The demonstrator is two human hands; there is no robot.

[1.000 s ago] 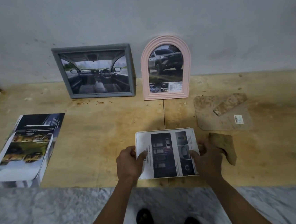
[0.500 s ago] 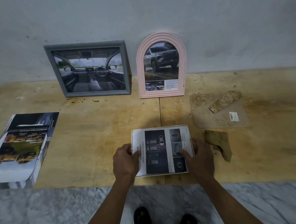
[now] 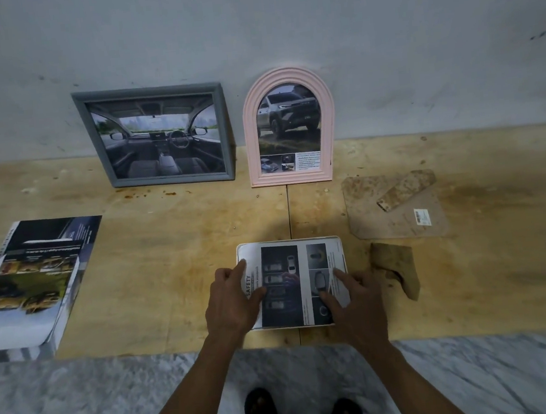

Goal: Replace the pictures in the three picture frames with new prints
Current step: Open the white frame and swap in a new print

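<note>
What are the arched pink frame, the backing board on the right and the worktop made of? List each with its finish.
Pink frame: probably moulded plastic or painted wood; smooth matte pastel, ridged arch.
Backing board: looks like pressed fibreboard; brown, matte, mottled with stains, barcode sticker on it.
Worktop: plywood sheets, unfinished; visible grain, a seam, blotchy stains.

Head camera looks steeply down, close above plywood (image 3: 179, 282).
</note>
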